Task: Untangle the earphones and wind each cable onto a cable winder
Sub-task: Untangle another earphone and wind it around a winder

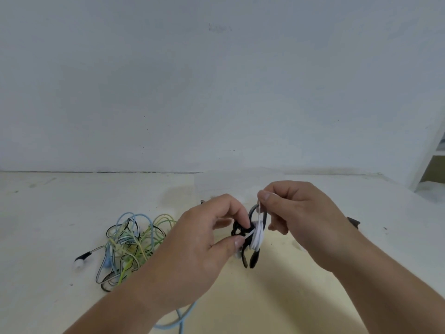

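Your left hand (199, 239) pinches the black winder (252, 257) above the table (289, 297); your right hand (296, 213), just beside it, pinches the white cable (258, 233) running up from the spool; the tangle (132, 239) waits well left.

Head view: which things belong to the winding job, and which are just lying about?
Job: cable winder, held by the left hand; white cable, pinched by the right hand; tangled earphones, waiting on the table.
Lying about: small dark object; white shelf unit.
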